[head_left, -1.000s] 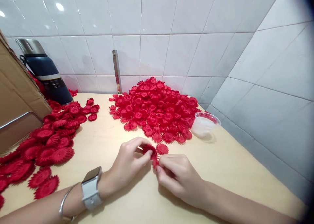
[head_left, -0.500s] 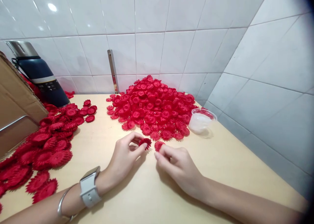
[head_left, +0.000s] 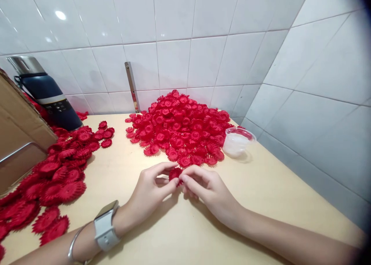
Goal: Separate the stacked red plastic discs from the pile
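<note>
A red felt flower disc (head_left: pixel 174 174) with a fringed edge is held just above the table in front of the big pile. My left hand (head_left: pixel 153 187) grips it from the left, between thumb and fingers. My right hand (head_left: pixel 207 191) is closed in a pinch at the disc's right side, its fingertips touching it. Whether a second red piece lies inside that pinch is hidden by the fingers. A pile of red flower discs (head_left: pixel 179 125) rises behind both hands, against the wall.
More red flower discs (head_left: pixel 60 176) spread along the left side, by a cardboard box (head_left: pixel 21 137) and a dark blue flask (head_left: pixel 55 94). A clear plastic tub (head_left: pixel 236 143) with whitish contents stands right of the pile. A metal strip (head_left: pixel 131 87) leans on the tiled wall.
My hands have come together. The red piece that showed in my right fingers is now at the left hand's disc and can no longer be seen separately.
</note>
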Demonstrator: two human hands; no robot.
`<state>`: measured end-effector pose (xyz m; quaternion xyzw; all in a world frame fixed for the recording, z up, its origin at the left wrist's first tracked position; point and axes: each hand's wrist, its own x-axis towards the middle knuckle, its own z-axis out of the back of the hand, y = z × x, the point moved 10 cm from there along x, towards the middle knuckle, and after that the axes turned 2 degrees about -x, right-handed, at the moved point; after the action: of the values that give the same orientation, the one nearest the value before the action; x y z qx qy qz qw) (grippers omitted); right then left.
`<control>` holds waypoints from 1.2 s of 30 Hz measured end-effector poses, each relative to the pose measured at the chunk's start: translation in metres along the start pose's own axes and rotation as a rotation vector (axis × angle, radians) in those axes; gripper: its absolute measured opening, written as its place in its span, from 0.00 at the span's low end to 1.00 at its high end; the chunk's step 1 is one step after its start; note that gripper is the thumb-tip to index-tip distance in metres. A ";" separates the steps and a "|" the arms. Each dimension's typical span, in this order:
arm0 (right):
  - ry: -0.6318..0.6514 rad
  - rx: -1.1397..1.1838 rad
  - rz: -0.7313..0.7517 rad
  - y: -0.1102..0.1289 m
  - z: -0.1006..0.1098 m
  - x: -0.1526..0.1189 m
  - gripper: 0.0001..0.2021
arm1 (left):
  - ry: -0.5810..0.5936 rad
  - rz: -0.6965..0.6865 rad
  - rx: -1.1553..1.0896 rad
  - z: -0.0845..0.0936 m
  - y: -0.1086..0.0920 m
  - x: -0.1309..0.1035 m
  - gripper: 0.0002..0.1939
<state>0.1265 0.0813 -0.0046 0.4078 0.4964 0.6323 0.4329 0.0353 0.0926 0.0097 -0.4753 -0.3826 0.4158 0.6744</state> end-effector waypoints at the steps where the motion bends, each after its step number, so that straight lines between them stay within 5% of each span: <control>1: -0.025 0.042 -0.028 -0.003 0.003 0.002 0.10 | 0.026 0.011 -0.040 -0.003 0.001 0.000 0.14; 4: -0.069 0.139 -0.089 -0.010 0.009 0.006 0.10 | 0.093 0.030 -0.144 -0.010 0.003 -0.001 0.20; 36: -0.004 0.311 -0.094 -0.010 0.004 0.008 0.11 | 0.113 0.023 -0.154 -0.011 0.001 0.000 0.14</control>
<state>0.1294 0.0912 -0.0132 0.4473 0.6061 0.5261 0.3947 0.0445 0.0890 0.0055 -0.5527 -0.3692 0.3654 0.6517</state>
